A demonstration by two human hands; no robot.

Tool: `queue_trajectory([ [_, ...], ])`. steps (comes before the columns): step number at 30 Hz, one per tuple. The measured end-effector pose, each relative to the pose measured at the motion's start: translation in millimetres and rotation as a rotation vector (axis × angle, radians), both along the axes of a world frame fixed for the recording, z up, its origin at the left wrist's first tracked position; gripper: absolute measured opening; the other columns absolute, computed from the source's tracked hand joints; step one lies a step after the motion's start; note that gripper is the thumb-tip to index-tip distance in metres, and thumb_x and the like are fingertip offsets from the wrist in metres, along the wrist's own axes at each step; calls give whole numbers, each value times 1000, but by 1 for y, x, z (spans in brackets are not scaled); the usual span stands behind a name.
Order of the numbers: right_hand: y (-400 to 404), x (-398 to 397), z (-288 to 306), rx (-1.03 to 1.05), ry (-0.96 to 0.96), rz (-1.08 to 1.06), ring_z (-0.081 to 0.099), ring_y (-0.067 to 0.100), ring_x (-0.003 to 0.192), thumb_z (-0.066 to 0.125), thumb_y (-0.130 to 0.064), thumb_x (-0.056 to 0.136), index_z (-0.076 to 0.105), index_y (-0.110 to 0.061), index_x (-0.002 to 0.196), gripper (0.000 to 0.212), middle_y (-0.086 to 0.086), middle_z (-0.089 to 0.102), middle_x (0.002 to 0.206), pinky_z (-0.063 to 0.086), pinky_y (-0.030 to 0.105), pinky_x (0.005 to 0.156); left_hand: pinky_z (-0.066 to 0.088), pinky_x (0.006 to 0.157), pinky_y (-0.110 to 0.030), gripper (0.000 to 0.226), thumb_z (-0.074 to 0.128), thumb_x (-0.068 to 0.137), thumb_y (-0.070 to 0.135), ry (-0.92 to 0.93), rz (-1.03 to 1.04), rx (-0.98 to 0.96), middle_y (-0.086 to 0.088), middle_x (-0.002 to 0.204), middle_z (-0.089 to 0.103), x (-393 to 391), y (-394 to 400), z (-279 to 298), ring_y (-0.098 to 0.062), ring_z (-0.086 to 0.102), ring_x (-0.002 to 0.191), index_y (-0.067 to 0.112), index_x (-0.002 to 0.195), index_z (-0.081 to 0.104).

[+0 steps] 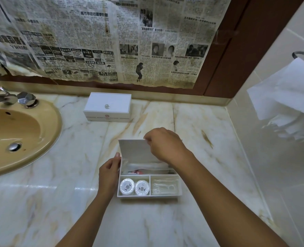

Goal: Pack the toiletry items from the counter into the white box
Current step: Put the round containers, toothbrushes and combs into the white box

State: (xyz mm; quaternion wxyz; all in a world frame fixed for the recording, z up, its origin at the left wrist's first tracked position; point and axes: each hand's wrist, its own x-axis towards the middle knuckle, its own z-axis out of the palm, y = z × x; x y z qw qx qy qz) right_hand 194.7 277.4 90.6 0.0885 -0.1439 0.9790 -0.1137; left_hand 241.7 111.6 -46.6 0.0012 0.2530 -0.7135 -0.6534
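An open white box sits on the marble counter in front of me. Its lid stands tilted up at the back, and my right hand pinches the lid's top edge. My left hand holds the box's left wall. Two round wrapped soaps lie in the front left compartment. Clear-wrapped small items fill the front right compartment. Long wrapped items, one with a red mark, lie in the rear compartment, partly hidden by my right wrist.
A second white box, closed with a small knob on top, stands at the back by the wall. A tan sink with chrome taps lies to the left. White tissues hang at the right wall. Newspaper covers the mirror behind.
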Motion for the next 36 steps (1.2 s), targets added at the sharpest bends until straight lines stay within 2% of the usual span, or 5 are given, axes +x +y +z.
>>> queue_trajectory([
  [6, 5, 23, 11, -39, -198, 74, 58, 25, 103, 57, -7, 88, 64, -18, 116, 30, 4, 57, 117, 46, 32, 83, 47, 61, -27, 42, 53, 98, 41, 0, 24, 11, -8, 70, 71, -1, -2, 1, -17, 63, 63, 11, 77, 73],
  [17, 1, 64, -56, -2, -352, 163, 46, 23, 75, 57, 4, 82, 56, -9, 100, 23, 7, 48, 100, 23, 21, 50, 48, 61, -23, 39, 50, 100, 39, -35, 49, 18, 4, 77, 74, 0, 1, 3, -12, 69, 74, 13, 82, 74],
  [22, 3, 60, -61, -54, -386, 111, 55, 24, 91, 66, -18, 83, 59, -16, 106, 24, 3, 51, 104, 38, 24, 64, 47, 64, -32, 43, 56, 96, 40, -39, 77, 58, -7, 71, 71, 5, 1, 1, -22, 63, 64, 4, 79, 72],
  [27, 20, 46, -58, -88, -160, -218, 40, 24, 123, 53, -52, 89, 39, -26, 134, 54, 3, 42, 131, 37, 39, 98, 39, 62, -31, 44, 62, 94, 36, -9, 80, 78, -5, 66, 57, 11, 5, 1, -20, 49, 65, -3, 75, 63],
  [36, 40, 46, -81, -135, -463, -508, 51, 30, 122, 42, -65, 89, -1, -26, 151, 85, 8, 47, 140, 41, 36, 97, 53, 77, -31, 13, 70, 88, 24, -42, 34, 75, 12, 90, 76, 21, 11, -3, -16, 70, 88, 26, 99, 77],
])
